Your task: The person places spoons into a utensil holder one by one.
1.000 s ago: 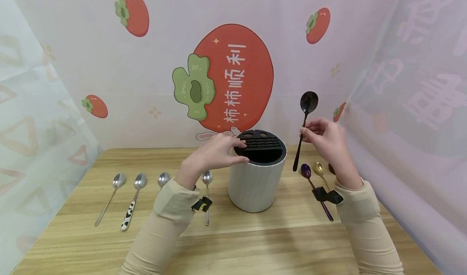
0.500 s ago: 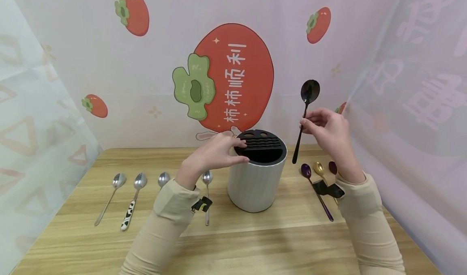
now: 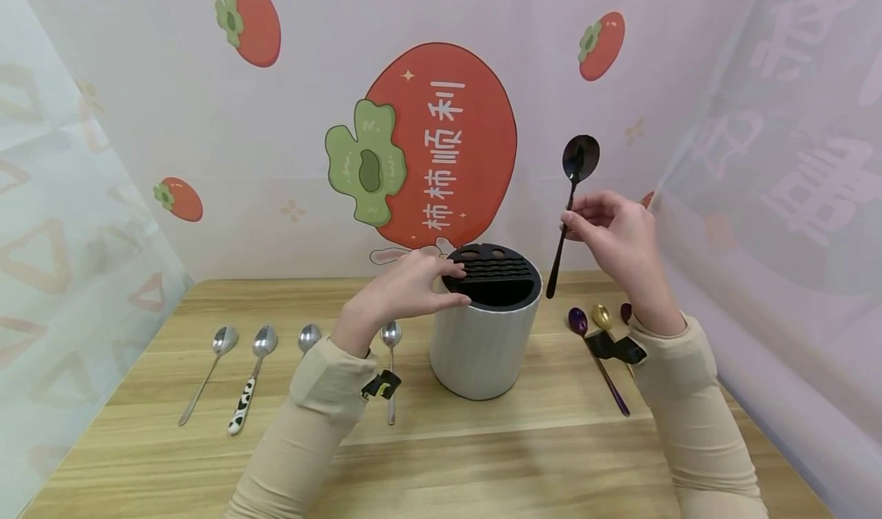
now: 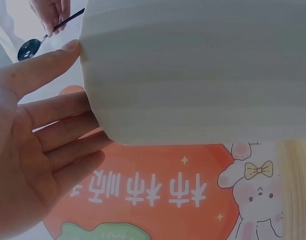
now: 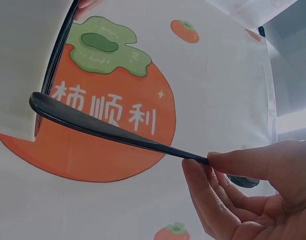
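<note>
A black spoon [image 3: 581, 159] is pinched in my right hand [image 3: 616, 232], bowl up and handle slanting down to the left. Beside it stands a white ribbed utensil holder [image 3: 482, 354] with a black slotted lid [image 3: 496, 274]. My left hand [image 3: 413, 285] touches the holder's upper left rim, its thumb at the front and its fingers over the lid edge. In the left wrist view those fingers [image 4: 68, 125] look nearly straight against the white wall. The right wrist view shows the spoon's handle [image 5: 108, 127] between thumb and fingertips, close to the holder's rim.
On the wooden table [image 3: 455, 458], several silver spoons lie left of the holder, one with a cow-pattern handle [image 3: 241, 408]. To the right lie a purple spoon [image 3: 579, 321], a gold spoon [image 3: 602, 316] and a dark spoon [image 3: 625, 312], partly hidden. Printed sheets enclose the back and sides.
My right hand has risen with the black spoon and drifted slightly left, so the handle's end is now near the holder's right rim. The left hand has stayed where it was.
</note>
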A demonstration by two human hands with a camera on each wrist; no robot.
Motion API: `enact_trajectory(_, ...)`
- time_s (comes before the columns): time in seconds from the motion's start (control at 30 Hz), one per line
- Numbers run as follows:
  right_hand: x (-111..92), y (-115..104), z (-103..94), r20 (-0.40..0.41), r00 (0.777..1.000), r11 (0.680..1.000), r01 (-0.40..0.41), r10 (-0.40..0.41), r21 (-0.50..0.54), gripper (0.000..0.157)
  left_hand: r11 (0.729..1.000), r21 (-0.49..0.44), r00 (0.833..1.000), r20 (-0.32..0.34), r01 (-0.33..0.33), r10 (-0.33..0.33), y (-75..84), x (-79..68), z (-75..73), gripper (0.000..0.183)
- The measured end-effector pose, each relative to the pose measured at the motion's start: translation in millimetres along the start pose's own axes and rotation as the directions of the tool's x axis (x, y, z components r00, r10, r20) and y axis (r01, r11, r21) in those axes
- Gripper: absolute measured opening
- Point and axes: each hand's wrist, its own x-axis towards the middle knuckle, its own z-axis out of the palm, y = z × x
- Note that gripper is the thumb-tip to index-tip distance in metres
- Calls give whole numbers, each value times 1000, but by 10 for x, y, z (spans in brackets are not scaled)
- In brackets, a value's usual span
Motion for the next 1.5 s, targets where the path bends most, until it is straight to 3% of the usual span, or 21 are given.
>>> enact_trajectory(0.4,50,-85,55,9,1000,994,22,-23,104,24,1000,-5,1000,0,1,-1,1,-11,-11,46)
enact_trajectory(1.03,14,-50,219,-4,998,990,60,-60,124,20,1000,11,1000,-9,-18,18,2,-3,-13,43)
enact_trajectory(1.5,-16,8,243,19,998,997,64,-63,-48,22,1000,7,1000,-10,-18,19,10,-11,-20,44)
